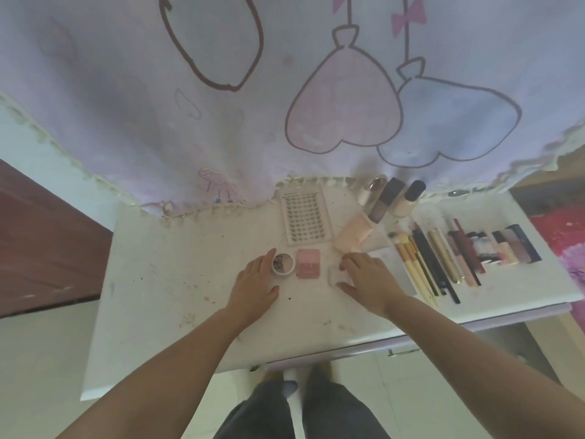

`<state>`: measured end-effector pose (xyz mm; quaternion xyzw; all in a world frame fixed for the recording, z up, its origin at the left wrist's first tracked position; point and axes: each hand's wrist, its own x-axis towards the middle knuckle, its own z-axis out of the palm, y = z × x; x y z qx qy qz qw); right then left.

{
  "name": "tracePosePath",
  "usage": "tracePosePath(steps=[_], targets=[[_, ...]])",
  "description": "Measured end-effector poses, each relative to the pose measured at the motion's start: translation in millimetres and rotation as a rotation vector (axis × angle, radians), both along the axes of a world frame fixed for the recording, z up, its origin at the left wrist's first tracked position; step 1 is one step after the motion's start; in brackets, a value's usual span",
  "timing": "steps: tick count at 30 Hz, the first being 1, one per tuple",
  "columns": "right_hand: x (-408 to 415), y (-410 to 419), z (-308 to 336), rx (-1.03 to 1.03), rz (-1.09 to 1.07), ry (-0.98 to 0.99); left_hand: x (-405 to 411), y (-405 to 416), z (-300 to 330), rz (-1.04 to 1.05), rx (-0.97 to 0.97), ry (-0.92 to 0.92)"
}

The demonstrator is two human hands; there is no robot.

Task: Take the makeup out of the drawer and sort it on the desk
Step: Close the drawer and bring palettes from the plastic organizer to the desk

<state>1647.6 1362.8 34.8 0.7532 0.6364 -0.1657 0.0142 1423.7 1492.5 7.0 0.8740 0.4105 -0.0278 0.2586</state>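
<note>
On the white desk (177,280), my left hand (254,285) lies flat with its fingertips touching a round white compact (284,263). To the right of it lies a pink square palette (309,263). My right hand (367,275) rests over a small white case (335,276), fingers curved around it. Behind them lie a clear lash tray (305,217), a pink tube (353,234) and three bottles (391,198). Brushes and pencils (424,258) lie in a row at the right, then lipsticks and small tubes (493,245).
A printed curtain (285,90) hangs over the desk's back edge. A dark brown panel (41,242) stands to the left. The drawer handle (402,352) shows under the desk's front edge, with my legs below it.
</note>
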Motion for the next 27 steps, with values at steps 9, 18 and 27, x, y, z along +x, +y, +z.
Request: tracePosePath(steps=[9, 18, 27], targets=[[6.4, -40.1, 58.2, 0.161, -0.479, -0.134, 49.1, 36.3, 62.7, -0.368, 0.139, -0.115], [-116.8, -194.6, 60.4, 0.036, -1.206, -0.173, 108.0, -98.8, 91.1, -1.089, 0.234, -0.200], [-344.8, -380.8, 29.4, -0.141, -1.910, -0.004, 19.5, -353.9, 76.0, -1.844, 0.396, -0.091]])
